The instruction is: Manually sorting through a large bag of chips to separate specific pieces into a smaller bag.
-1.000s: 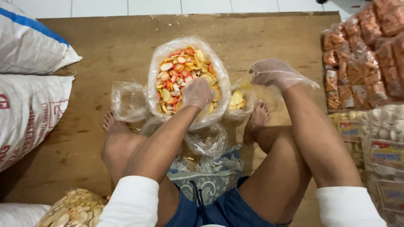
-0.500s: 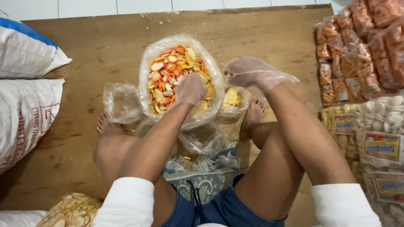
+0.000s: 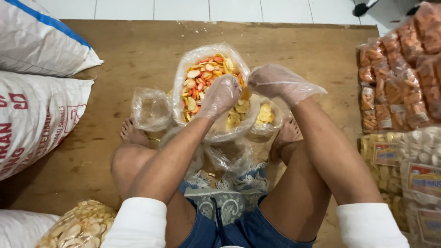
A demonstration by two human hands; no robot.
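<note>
**Gloved hands in a bag of mixed crackers, seated on a plywood floor**

Biggest thing in view is the brown plywood board (image 3: 138,55) the person sits on, legs folded. At 9 o'clock two white woven sacks (image 3: 36,92) lie stacked at the edge. At 3 o'clock there's a heap of sealed snack packets (image 3: 404,82), orange ones above, pale yellow and white ones below. At 7 o'clock sits a clear bag of pale chips (image 3: 78,227).

Dead centre, between the bare feet, stands the open clear bag of mixed crackers (image 3: 202,78), orange, red and white pieces. Just beside it at 3 o'clock is a smaller bag of yellow chips (image 3: 265,115), and at 9 o'clock an empty clear bag (image 3: 149,109).

The left hand (image 3: 221,94), in a thin plastic glove, is down inside the cracker bag with fingers curled; whether it's actually closed on crackers, can't tell. The right hand (image 3: 280,82), also gloved, hovers at the bag's right rim, fingers loosely bent, nothing visibly held.
</note>
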